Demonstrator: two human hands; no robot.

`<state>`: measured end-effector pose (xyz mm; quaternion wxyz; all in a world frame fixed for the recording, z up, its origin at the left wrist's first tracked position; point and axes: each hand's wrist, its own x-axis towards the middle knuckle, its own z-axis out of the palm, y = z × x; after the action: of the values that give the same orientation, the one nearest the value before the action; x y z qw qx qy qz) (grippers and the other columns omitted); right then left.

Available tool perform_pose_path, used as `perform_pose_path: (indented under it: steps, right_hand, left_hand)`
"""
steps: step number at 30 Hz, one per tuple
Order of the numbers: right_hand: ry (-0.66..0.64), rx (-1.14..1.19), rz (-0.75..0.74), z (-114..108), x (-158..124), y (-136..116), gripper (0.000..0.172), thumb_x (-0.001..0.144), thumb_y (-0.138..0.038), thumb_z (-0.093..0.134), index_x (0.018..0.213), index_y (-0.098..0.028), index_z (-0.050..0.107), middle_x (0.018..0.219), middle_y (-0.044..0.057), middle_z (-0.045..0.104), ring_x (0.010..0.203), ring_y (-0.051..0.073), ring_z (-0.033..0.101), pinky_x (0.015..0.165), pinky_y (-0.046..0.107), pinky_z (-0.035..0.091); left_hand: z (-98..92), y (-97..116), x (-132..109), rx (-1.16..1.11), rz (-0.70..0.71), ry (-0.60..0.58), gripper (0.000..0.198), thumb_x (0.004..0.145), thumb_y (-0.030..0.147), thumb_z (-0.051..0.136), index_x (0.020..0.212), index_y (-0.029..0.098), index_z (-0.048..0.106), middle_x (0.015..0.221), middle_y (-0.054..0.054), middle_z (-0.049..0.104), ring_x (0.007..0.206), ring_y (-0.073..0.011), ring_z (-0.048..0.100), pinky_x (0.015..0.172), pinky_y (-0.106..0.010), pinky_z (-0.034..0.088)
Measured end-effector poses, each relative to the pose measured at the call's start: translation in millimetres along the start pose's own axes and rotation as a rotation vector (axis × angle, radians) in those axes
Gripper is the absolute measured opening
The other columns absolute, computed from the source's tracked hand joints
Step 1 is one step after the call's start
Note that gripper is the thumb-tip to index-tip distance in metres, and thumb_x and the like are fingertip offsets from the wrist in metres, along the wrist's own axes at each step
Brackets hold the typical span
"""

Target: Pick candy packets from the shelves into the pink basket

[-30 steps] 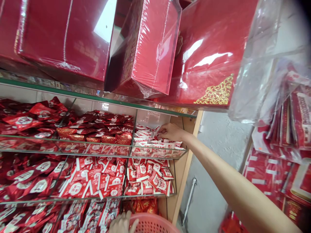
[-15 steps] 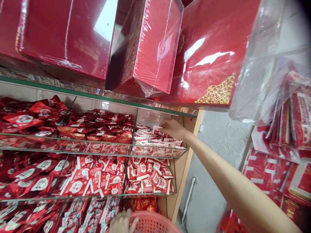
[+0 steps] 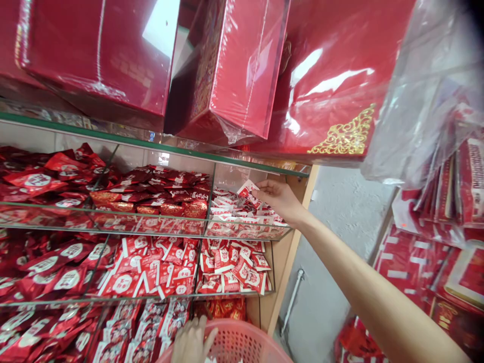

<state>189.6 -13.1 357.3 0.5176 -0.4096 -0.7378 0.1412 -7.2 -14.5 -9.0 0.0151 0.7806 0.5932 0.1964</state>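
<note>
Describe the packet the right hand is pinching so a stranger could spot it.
Find the top glass shelf under the big red boxes; go to its rightmost compartment. There the right hand pinches one small red-and-white packet, the only one raised above the pile.

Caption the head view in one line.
Right hand lifts a red-and-white packet from the top-right shelf bin; left hand holds a pink basket.

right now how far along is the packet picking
Done: hard to judge; the pink basket shows only its rim, its contents hidden. In hand: the right hand pinches one red-and-white packet, lifted just above the pile in the top shelf's rightmost glass compartment. The left hand grips the basket's rim. Left: the packet is not yet in the basket.
</note>
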Motion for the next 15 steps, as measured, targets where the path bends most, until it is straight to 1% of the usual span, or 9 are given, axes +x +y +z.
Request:
perform_pose_path:
  steps: [2, 4, 6, 7, 9, 11, 13, 15]
  right_hand:
    - [-0.046, 0.09, 0.036, 4, -30, -15, 0.029, 0.075, -0.037, 0.064, 0.092, -0.014, 0.061, 0.086, 0.006, 0.067, 0.074, 0.014, 0.06, 0.067, 0.026, 0.049]
    - [-0.12, 0.152, 0.053, 9, -62, -24, 0.027, 0.076, -0.037, 0.063, 0.093, -0.015, 0.061, 0.086, 0.005, 0.066, 0.075, 0.013, 0.06, 0.069, 0.027, 0.049]
    - [-0.222, 0.216, 0.101, 16, -93, -22, 0.023, 0.078, -0.036, 0.064, 0.092, -0.017, 0.061, 0.085, 0.004, 0.065, 0.075, 0.012, 0.059, 0.071, 0.027, 0.048]
    - [-0.28, 0.245, 0.142, 21, -108, -15, 0.022, 0.078, -0.035, 0.064, 0.091, -0.018, 0.061, 0.085, 0.003, 0.065, 0.075, 0.012, 0.058, 0.071, 0.026, 0.048]
    - [-0.4, 0.288, 0.244, 36, -135, 10, 0.022, 0.078, -0.035, 0.065, 0.091, -0.018, 0.062, 0.084, 0.002, 0.064, 0.074, 0.011, 0.057, 0.069, 0.025, 0.046]
    - [-0.531, 0.313, 0.342, 56, -159, 45, 0.023, 0.076, -0.035, 0.066, 0.09, -0.017, 0.063, 0.08, 0.0, 0.063, 0.071, 0.01, 0.055, 0.066, 0.024, 0.044]
    - [-0.596, 0.278, 0.403, 78, -181, 83, 0.021, 0.076, -0.034, 0.065, 0.086, -0.016, 0.063, 0.075, -0.001, 0.062, 0.067, 0.01, 0.053, 0.063, 0.023, 0.042]
    - [-0.651, 0.168, 0.437, 97, -199, 117, 0.014, 0.073, -0.026, 0.066, 0.081, -0.014, 0.064, 0.073, -0.001, 0.062, 0.065, 0.009, 0.052, 0.061, 0.021, 0.041]
  left_hand:
    - [-3.3, 2, -2, -0.004, 0.011, 0.006, 0.052, 0.091, 0.045, 0.02, 0.107, 0.015, 0.06, 0.099, -0.013, 0.067, 0.094, -0.0245, 0.061, 0.083, -0.038, 0.043]
    - [-7.0, 4, -4, -0.001, 0.013, 0.012, 0.052, 0.091, 0.046, 0.02, 0.105, 0.015, 0.06, 0.097, -0.013, 0.067, 0.092, -0.024, 0.061, 0.082, -0.037, 0.043]
    - [-11.6, 6, -5, 0.006, 0.015, 0.008, 0.051, 0.091, 0.046, 0.021, 0.105, 0.015, 0.059, 0.096, -0.012, 0.067, 0.091, -0.0242, 0.061, 0.081, -0.037, 0.043]
    - [-14.0, 7, -5, 0.012, 0.017, -0.004, 0.051, 0.091, 0.046, 0.021, 0.104, 0.015, 0.059, 0.094, -0.012, 0.067, 0.09, -0.0243, 0.061, 0.08, -0.037, 0.043]
    - [-18.3, 9, -5, 0.025, 0.017, -0.031, 0.049, 0.091, 0.045, 0.023, 0.102, 0.015, 0.06, 0.092, -0.012, 0.067, 0.09, -0.0245, 0.061, 0.08, -0.037, 0.043]
    - [-20.7, 10, -4, 0.022, 0.026, -0.053, 0.046, 0.091, 0.043, 0.026, 0.104, 0.015, 0.059, 0.094, -0.012, 0.067, 0.09, -0.0239, 0.061, 0.081, -0.036, 0.042]
    - [-20.4, 10, -4, 0.024, 0.028, -0.056, 0.044, 0.091, 0.043, 0.027, 0.106, 0.015, 0.057, 0.096, -0.012, 0.067, 0.092, -0.0239, 0.06, 0.082, -0.036, 0.042]
    - [-18.4, 9, -5, 0.031, 0.031, -0.04, 0.045, 0.091, 0.044, 0.026, 0.106, 0.015, 0.057, 0.096, -0.012, 0.067, 0.092, -0.0241, 0.06, 0.081, -0.036, 0.042]
